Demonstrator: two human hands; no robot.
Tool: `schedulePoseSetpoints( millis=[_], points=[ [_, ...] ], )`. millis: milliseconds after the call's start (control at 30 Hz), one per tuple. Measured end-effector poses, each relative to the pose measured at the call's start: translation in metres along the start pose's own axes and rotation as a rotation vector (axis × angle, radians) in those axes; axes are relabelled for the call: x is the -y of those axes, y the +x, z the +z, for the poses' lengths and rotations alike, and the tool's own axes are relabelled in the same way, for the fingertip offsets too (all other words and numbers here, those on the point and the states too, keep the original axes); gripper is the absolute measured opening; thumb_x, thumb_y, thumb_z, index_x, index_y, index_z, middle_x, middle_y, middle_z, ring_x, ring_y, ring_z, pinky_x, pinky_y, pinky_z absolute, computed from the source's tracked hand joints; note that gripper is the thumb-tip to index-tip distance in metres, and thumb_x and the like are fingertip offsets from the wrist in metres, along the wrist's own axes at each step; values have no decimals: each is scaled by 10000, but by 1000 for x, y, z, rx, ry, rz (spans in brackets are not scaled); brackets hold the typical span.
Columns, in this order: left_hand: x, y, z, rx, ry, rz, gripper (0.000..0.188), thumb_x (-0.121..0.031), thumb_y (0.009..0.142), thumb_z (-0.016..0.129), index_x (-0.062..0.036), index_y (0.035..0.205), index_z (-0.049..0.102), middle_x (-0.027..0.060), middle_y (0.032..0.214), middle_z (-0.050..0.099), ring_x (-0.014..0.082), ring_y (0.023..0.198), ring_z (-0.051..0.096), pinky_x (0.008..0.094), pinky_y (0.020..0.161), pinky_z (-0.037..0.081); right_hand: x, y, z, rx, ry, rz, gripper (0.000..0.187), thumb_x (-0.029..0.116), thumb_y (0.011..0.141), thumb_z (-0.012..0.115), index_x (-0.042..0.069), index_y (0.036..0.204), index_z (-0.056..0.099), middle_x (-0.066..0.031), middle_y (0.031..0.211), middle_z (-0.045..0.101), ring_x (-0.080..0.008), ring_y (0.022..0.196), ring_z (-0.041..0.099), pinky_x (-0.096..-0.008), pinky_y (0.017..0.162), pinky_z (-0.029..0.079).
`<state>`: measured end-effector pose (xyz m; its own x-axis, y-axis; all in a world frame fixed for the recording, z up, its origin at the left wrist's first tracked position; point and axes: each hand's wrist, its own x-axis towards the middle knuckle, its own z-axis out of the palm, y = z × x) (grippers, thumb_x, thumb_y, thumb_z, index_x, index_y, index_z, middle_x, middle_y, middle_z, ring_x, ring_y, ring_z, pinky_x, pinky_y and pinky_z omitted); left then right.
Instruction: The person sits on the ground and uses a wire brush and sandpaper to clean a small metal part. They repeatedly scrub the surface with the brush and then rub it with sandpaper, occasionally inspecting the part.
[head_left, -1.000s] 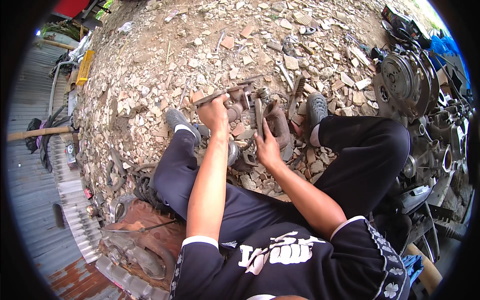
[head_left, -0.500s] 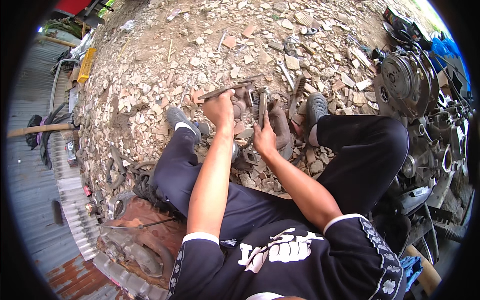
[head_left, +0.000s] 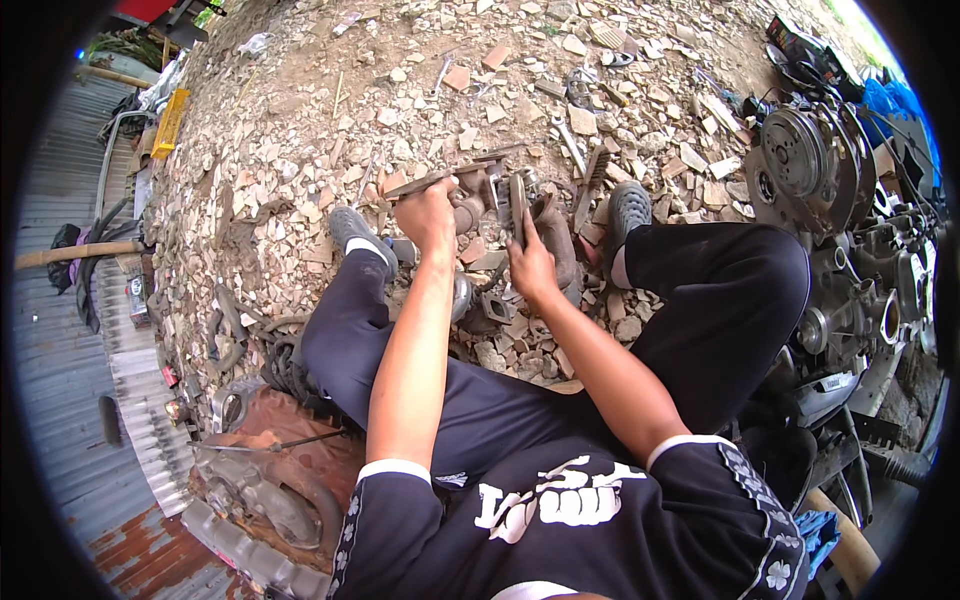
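Between my feet, on the rubble, lies a rusty cast metal part (head_left: 553, 232) with a curved pipe, and a flanged piece (head_left: 497, 307) beside it. My left hand (head_left: 428, 215) is closed around a long, flat, dark metal tool (head_left: 418, 185), whose exact kind I cannot make out. The tool points across the top of the rusty part. My right hand (head_left: 532, 268) grips the thick, straight handle of an upright metal tool (head_left: 517, 207). Its far end is beside the rusty part; whether they touch is unclear.
A wire brush (head_left: 590, 178) and a wrench (head_left: 570, 146) lie beyond the part. Engine parts (head_left: 800, 160) are piled on the right. At lower left a greasy metal casing (head_left: 262, 500) stands near corrugated sheets (head_left: 75, 380). A yellow crate (head_left: 171, 124) is farther off.
My left hand has shifted slightly left and away from me with its tool. My right hand keeps its grip, its tool shifted slightly left. The whole view has moved a little.
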<state>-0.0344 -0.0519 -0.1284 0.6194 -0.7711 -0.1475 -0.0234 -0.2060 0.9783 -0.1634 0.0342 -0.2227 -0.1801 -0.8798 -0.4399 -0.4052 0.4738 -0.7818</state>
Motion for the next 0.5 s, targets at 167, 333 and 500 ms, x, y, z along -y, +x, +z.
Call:
schedulePoseSetpoints(
  millis=[167, 333, 500],
  points=[
    [-6, 3, -12, 21, 9, -24, 75, -14, 688, 743, 16, 755, 728, 61, 642, 678, 158, 539, 590, 358, 551, 453, 20, -26, 2, 66, -38, 130, 739, 287, 1000, 591, 267, 1635, 216, -344, 1074, 687, -502, 998, 678, -548, 914, 520],
    [-8, 0, -9, 17, -73, -56, 242, 27, 706, 703, 37, 948, 700, 53, 718, 659, 157, 573, 565, 333, 568, 450, 12, -14, -1, 65, -3, 134, 719, 289, 1019, 579, 303, 1640, 215, -310, 1188, 685, -459, 1073, 680, -512, 970, 516],
    [4, 12, -16, 86, 18, -65, 359, 47, 734, 671, 70, 1091, 705, 65, 757, 644, 166, 581, 547, 323, 575, 450, 25, -35, 6, 70, -7, 85, 792, 308, 995, 598, 282, 1650, 153, -327, 1090, 695, -495, 990, 683, -538, 910, 524]
  ],
)
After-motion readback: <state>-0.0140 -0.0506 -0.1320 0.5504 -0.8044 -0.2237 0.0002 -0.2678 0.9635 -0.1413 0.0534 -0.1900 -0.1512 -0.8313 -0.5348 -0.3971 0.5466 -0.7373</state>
